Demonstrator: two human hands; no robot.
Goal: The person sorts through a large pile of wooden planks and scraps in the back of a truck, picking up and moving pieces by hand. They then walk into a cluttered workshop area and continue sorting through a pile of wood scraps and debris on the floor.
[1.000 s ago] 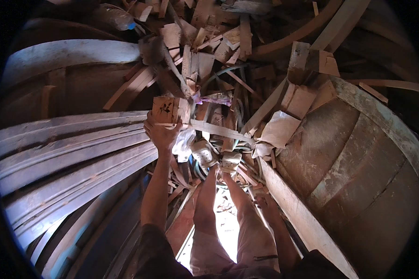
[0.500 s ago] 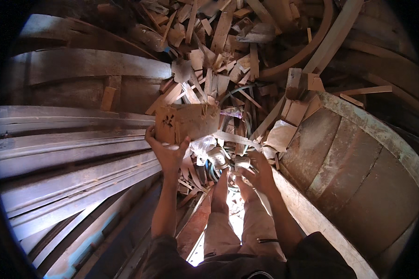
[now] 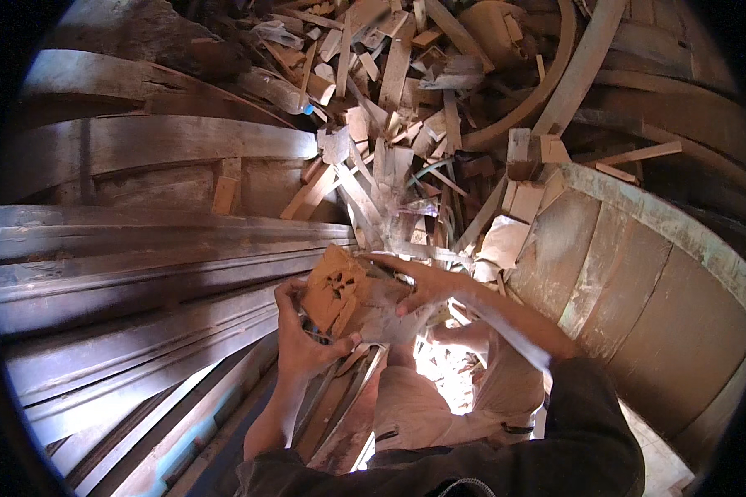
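A rough wooden block [image 3: 333,291] is held tilted in front of me, above my legs. Its lighter orange end face has a cluster of dark, ragged holes. My left hand [image 3: 302,341] is closed round the holed end, with the thumb below and the fingers along the outer side. Across the block's other end lies my right hand [image 3: 427,286], fingers over the far edge and thumb against the near side. Bright light washes out part of the block by the right hand.
Scrap wood [image 3: 396,70] is heaped ahead, with a clear plastic bottle [image 3: 278,91] at its left. Long boards [image 3: 141,302] line the left side. A large planked wooden panel [image 3: 630,273] leans at the right. A curved wooden strip [image 3: 547,99] stands at the far right.
The block has come lower and nearer to me and has turned, showing more of its holed end. My right hand has moved up and left from near my feet onto the block.
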